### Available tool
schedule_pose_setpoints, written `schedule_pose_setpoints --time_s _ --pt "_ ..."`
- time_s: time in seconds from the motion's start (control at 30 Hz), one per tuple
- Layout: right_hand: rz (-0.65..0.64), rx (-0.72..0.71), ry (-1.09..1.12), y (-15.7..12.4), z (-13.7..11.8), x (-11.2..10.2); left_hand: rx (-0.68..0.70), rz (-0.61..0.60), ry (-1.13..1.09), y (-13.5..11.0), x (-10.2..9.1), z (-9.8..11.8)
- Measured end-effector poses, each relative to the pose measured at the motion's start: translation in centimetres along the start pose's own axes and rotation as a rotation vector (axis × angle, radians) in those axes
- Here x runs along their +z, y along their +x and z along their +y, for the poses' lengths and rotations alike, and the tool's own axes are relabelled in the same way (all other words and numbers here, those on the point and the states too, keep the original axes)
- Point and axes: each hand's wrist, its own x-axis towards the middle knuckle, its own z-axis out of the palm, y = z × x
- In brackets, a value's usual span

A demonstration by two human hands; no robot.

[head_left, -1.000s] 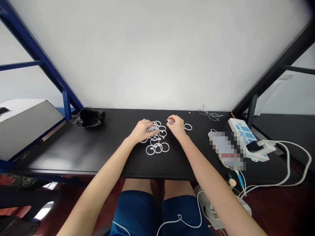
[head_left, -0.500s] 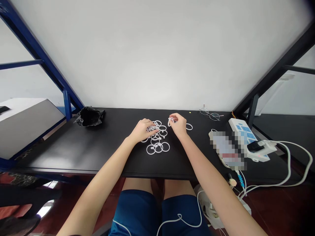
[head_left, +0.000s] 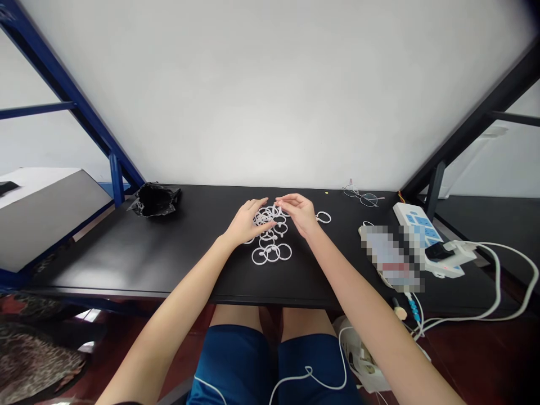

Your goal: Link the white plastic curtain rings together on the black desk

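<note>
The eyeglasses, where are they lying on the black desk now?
In the head view, the eyeglasses lie at the far right of the desk, near the wall, beyond the power strip and right of the right hand.

Bare desk (head_left: pixel 177 247) left of rings (head_left: pixel 270 236); power strip (head_left: pixel 422 225) crowds right

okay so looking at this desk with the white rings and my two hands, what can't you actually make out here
Head view only:
- The object beside the power strip is pixelated; unidentifiable.
- Rings under the left hand and right hand are covered; whether either grips one is unclear.
- The ring pile overlaps, too small to count.
- The black bag: contents hidden by folds.
- Cables run off the desk edge.
</note>
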Motion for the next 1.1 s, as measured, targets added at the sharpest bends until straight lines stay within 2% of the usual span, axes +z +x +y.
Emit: schedule_pose_setpoints --time_s 0.13,0.27,0.37,0.53,0.6,0.8,1.1 --pt "-0.216 0.127 0.083 -1.0 0.1 1.1 -0.021 -0.039 -0.035 -0.1 0.3 0.5" --pt "-0.291 0.136 0.069 -1.3 0.6 1.3 -0.029 -0.046 -0.022 0.0 0.6 0.7" --pt "-0.274 0.087 0.037 -1.2 0.7 1.3 -0.036 -0.018 0.014 0.1 0.6 0.5" --pt "-0.056 0.079 -0.045 -0.9 0.7 1.2 -0.045 -0.005 0.03 0.1 0.4 0.2" --pt "-0.017 0.072 -0.093 -0.7 0.9 1.2 -0.037 0.024 0.007 0.1 0.3 0.1" --pt "-0.076 0.039 -0.169 -1.0 1.4 1.5 -0.048 0.103 -0.031 0.3 0.1 0.2" --pt "-0.089 0.007 -0.201 -1.1 1.7 1.6 -0.07 0.134 0.055 0.2 -0.1 0.3"
